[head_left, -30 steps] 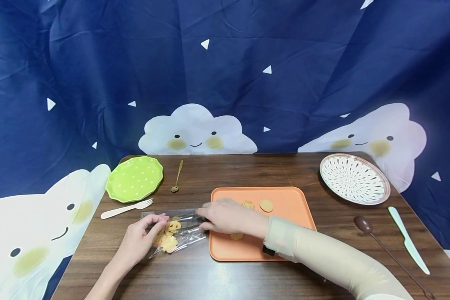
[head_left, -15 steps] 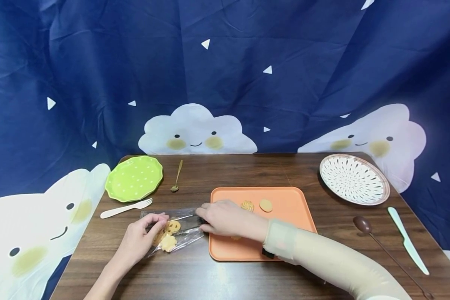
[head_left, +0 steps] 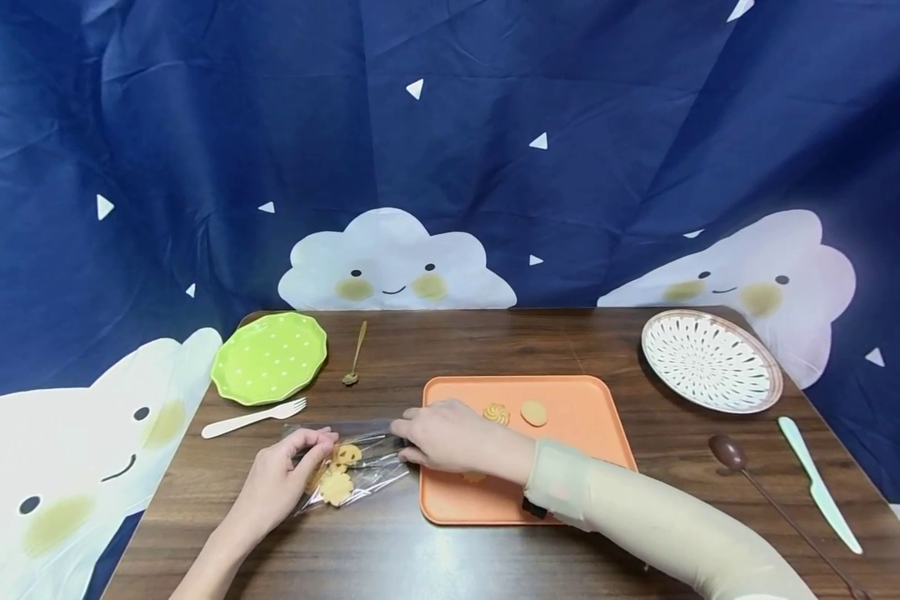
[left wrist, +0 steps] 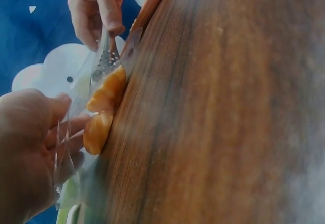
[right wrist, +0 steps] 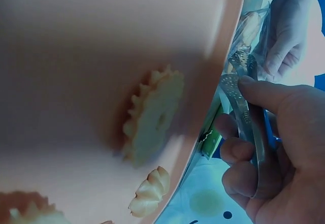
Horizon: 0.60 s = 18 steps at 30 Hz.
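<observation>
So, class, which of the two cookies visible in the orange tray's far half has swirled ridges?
The swirled cookie, nearer the right hand; the plain cookie beside it shows a smooth face.

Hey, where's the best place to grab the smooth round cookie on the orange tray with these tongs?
Probably by its near and far edges, with the tongs coming down from above: the round cookie lies flat on the tray, and the swirl cookie sits close on its left, so that side looks tighter.
</observation>
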Tool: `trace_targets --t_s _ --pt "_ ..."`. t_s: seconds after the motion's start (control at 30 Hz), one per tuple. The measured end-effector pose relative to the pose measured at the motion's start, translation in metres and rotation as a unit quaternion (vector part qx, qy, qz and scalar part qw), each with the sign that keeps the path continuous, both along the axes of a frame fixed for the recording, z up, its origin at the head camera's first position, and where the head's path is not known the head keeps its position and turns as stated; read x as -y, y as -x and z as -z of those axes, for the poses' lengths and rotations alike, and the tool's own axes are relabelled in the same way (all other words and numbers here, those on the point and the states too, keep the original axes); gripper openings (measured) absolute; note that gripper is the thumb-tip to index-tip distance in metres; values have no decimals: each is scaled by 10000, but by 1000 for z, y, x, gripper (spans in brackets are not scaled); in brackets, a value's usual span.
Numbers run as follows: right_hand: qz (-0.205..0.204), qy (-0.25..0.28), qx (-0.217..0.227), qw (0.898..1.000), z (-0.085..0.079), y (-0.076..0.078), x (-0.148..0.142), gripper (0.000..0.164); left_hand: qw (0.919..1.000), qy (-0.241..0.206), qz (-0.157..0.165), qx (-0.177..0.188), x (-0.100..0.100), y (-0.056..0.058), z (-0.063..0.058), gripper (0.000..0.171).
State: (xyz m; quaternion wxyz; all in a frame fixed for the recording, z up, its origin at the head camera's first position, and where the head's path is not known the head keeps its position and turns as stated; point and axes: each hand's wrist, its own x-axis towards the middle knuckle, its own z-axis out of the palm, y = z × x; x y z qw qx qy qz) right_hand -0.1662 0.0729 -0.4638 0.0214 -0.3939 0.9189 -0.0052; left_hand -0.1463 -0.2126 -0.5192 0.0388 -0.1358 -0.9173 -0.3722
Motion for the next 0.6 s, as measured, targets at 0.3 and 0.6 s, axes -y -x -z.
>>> trace_targets --t_s 0.3,0.6 --pt "118 72 58 9999 -12 -10 -8 23 10000 -16 24 -67 -1 -1 -1 14" --pt "401 -41 407 9984 -11 -9 -10 28 9999 -15 54 -93 -2 -1 -1 13"
